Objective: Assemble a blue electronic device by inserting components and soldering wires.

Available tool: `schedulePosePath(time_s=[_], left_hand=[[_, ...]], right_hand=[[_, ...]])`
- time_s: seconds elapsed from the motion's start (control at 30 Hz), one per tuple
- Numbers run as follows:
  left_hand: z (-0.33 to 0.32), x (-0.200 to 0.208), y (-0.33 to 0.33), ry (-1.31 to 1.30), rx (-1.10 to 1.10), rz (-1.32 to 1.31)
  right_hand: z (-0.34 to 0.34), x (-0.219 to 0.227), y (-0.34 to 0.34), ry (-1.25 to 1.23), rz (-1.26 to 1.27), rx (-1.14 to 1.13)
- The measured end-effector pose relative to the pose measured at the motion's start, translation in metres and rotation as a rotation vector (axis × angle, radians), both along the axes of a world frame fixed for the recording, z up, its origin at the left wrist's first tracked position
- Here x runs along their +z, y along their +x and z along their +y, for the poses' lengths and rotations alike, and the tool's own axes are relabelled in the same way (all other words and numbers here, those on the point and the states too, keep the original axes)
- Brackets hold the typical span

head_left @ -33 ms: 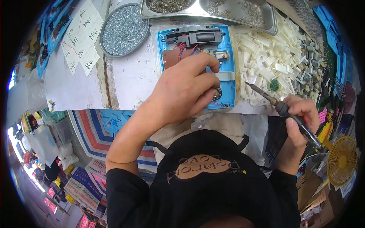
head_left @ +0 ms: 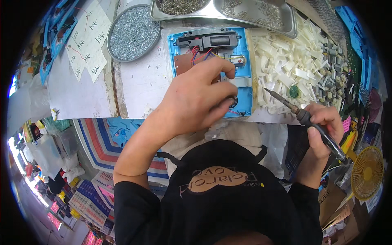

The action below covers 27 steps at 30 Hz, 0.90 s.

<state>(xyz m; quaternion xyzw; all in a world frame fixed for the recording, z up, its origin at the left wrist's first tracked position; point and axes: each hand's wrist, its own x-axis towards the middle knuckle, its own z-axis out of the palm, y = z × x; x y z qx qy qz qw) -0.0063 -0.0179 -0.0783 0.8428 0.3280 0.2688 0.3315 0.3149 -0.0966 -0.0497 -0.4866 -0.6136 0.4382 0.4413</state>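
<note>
A blue plastic casing (head_left: 244,94) lies on the bench in front of me. In its upper part sits a black module (head_left: 220,41), with red, blue and yellow wires running over a brown circuit board (head_left: 183,63). My left hand (head_left: 194,96) rests over the casing, its fingers bent inward near a dark round part (head_left: 233,101). Whatever those fingers pinch is hidden beneath them. Off the casing's right side, my right hand (head_left: 326,126) is wrapped around the dark handle of a soldering iron (head_left: 304,116). The iron's tip points up and left, apart from the casing.
White plastic pieces (head_left: 300,61) are heaped right of the casing, beside small grey parts (head_left: 335,75). A round tray of small silvery parts (head_left: 132,32) and a metal tray (head_left: 216,11) stand farther back. A yellow fan (head_left: 366,173) is at the right.
The fingers of my left hand have shifted slightly over the casing, showing a bit more of the round part's surroundings. My right hand and the soldering iron are nearly still.
</note>
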Motion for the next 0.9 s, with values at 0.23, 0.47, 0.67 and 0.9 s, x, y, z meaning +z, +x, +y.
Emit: schedulePosePath(time_s=[0.23,0.47,0.67,0.9], left_hand=[[-0.007,-0.005,0.001,0.223,-0.074,0.119],[-0.028,-0.002,0.014,0.193,0.160,0.181],[-0.043,0.003,0.019,0.140,0.350,0.165],[-0.008,0.016,-0.012,0.180,0.155,0.200]], right_hand=[[-0.002,-0.003,0.007,0.015,0.012,-0.007],[-0.009,-0.002,0.014,-0.014,0.021,-0.041],[-0.020,-0.004,0.025,-0.030,0.022,-0.156],[-0.043,-0.006,0.080,-0.001,0.088,-0.310]])
